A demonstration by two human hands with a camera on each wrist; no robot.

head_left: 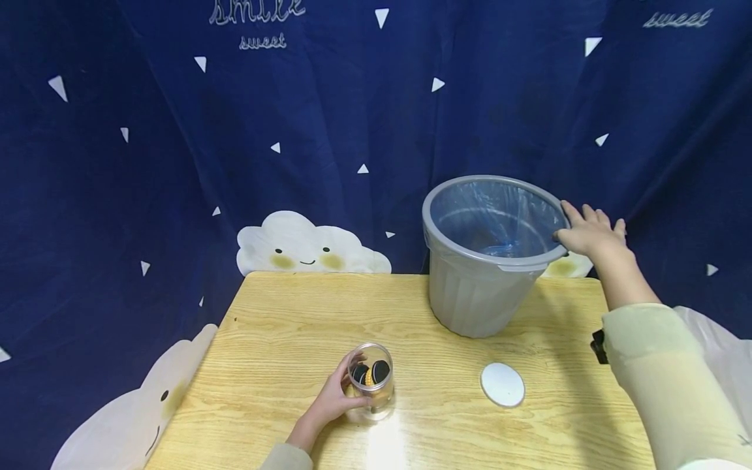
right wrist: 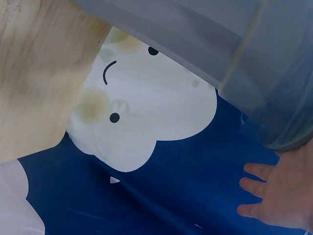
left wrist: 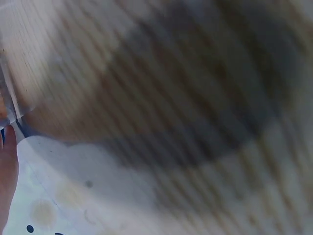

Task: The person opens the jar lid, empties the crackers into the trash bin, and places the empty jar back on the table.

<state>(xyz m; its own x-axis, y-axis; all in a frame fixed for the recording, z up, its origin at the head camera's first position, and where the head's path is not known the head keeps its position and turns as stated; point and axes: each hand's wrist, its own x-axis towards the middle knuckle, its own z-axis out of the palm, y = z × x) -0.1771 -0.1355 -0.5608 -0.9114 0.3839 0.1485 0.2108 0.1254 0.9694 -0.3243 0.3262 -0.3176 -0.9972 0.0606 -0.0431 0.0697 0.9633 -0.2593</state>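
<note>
My left hand (head_left: pixel 336 395) grips a clear round jar (head_left: pixel 382 393) from its left side, thumb at the front and fingers behind. Black round pieces (head_left: pixel 380 371) and a ridged orange-yellow one show through the jar's open top. In the left wrist view only a part of the left hand (left wrist: pixel 7 178) shows at the left edge. Up at the right rim of a grey trash bin (head_left: pixel 470 294), my right hand (head_left: pixel 590 236) has its fingers spread, with thumb and forefinger right at the rim. Beyond the rim, the right hand's other fingers (right wrist: pixel 257 186) extend straight in the right wrist view.
Inside the bin is a translucent bluish liner (head_left: pixel 499 225). A flat white disc (head_left: pixel 502 384) lies on the wooden table (head_left: pixel 305 307), right of the jar. Behind the table hangs a dark blue curtain (head_left: pixel 329 117) with white triangles and clouds.
</note>
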